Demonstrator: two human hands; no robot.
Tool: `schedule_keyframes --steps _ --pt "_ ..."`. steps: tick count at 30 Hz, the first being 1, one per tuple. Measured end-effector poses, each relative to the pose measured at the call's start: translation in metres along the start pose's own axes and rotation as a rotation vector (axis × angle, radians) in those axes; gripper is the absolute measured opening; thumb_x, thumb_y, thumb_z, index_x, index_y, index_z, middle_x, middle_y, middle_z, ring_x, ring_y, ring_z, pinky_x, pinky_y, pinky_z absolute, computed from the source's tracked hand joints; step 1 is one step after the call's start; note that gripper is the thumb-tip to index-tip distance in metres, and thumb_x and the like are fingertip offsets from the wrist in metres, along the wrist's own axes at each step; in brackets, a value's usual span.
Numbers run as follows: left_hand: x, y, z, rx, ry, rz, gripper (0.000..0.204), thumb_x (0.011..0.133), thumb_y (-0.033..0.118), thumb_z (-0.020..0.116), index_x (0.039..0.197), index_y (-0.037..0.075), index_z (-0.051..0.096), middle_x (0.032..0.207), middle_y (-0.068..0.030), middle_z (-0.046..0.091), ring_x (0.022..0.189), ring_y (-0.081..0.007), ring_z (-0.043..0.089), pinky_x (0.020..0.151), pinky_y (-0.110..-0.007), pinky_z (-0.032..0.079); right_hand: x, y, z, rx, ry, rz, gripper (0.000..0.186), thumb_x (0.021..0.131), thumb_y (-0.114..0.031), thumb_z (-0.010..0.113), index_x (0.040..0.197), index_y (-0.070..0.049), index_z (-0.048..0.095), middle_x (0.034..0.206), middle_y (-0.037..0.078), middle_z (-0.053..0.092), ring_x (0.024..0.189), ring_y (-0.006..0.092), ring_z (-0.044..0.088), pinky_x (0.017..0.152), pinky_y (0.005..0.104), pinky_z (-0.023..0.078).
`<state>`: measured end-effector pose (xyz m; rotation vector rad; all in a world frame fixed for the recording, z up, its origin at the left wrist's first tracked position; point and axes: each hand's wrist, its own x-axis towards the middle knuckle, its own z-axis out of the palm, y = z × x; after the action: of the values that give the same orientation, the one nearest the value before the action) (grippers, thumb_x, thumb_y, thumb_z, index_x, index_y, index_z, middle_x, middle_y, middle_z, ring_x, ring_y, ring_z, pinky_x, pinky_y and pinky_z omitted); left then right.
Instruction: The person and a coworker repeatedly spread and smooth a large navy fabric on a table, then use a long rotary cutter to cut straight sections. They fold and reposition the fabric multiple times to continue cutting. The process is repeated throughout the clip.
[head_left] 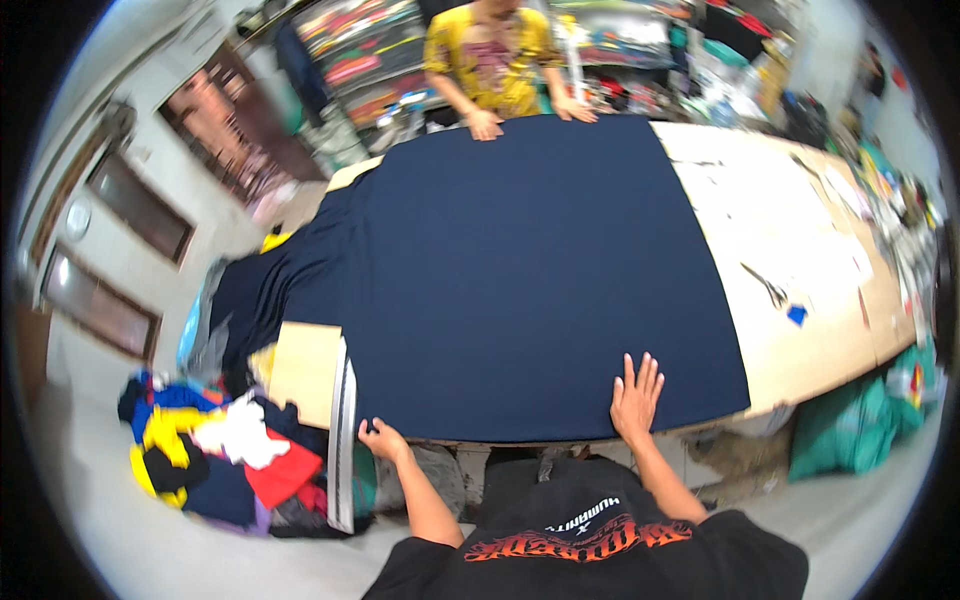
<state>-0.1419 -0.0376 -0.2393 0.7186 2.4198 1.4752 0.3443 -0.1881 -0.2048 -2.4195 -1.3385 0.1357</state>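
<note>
A wide sheet of navy cloth (540, 280) lies spread over the table, smooth in the middle and bunched in folds at its left end. My right hand (636, 400) rests flat on the cloth near its front edge, fingers stretched out. At the cloth's near left corner, my left hand (386, 440) has its fingers curled at the edge; its grip is small in view. Just left of that hand stands a long pale ruler-like strip (343, 450), beside a tan board (305, 370). Across the table, a person in a yellow patterned shirt has both hands (485, 125) at the cloth's far edge.
Scissors (768, 287) and a small blue piece (796, 315) lie on the pale tabletop (800, 370) at right. Heaped coloured cloths (220, 450) sit at lower left. A green sack (845, 430) stands below the table's right end; loaded shelves (370, 50) line the back.
</note>
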Motion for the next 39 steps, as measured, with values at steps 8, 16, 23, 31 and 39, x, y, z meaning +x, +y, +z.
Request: schedule_keyframes --steps 8,16,23,31,39 --pt "0.022 0.016 -0.03 0.068 0.102 0.087 0.026 0.101 0.016 0.064 0.125 0.007 0.065 0.118 -0.0156 0.07 0.099 -0.0292 0.07 0.087 -0.044 0.054 0.001 -0.008 0.008 -0.126 -0.03 0.012 0.057 0.112 -0.03 0.039 0.166 -0.018 0.031 0.174 0.02 0.017 0.162 0.0364 0.013 0.13 0.0557 0.009" --pt "0.137 0.008 -0.001 0.181 -0.019 0.372 0.025 0.097 0.014 0.064 0.12 0.003 0.066 0.118 -0.0167 0.069 0.113 -0.0353 0.064 0.097 -0.048 0.05 0.001 -0.044 0.015 -0.152 0.124 0.084 0.044 0.11 -0.025 0.048 0.151 -0.011 0.054 0.168 0.026 0.027 0.158 0.0475 0.018 0.126 0.0648 0.014" --pt "0.256 0.045 0.11 0.579 -0.653 0.038 0.062 0.106 0.05 0.048 0.138 0.0 0.062 0.136 -0.0242 0.066 0.132 -0.0433 0.057 0.11 -0.053 0.045 -0.034 -0.146 0.044 -0.057 0.083 0.081 0.047 0.109 -0.024 0.049 0.153 -0.008 0.05 0.168 0.027 0.027 0.157 0.0474 0.019 0.126 0.063 0.015" --pt "0.33 0.019 0.231 -0.226 -0.902 -0.558 0.064 0.104 0.047 0.059 0.13 -0.012 0.067 0.141 -0.0251 0.064 0.133 -0.0342 0.06 0.111 -0.041 0.045 -0.058 -0.209 0.092 -0.15 0.056 0.226 0.055 0.112 -0.03 0.039 0.165 -0.018 0.034 0.173 0.023 0.019 0.16 0.0434 0.014 0.127 0.0619 0.01" --pt "0.368 -0.018 0.129 -0.127 0.187 -0.068 0.04 0.106 0.02 0.05 0.122 -0.011 0.069 0.127 -0.0303 0.069 0.117 -0.0427 0.067 0.103 -0.046 0.051 -0.057 -0.21 0.101 -0.201 0.053 0.26 0.055 0.113 -0.034 0.035 0.167 -0.022 0.031 0.174 0.021 0.018 0.161 0.0398 0.014 0.128 0.0584 0.009"
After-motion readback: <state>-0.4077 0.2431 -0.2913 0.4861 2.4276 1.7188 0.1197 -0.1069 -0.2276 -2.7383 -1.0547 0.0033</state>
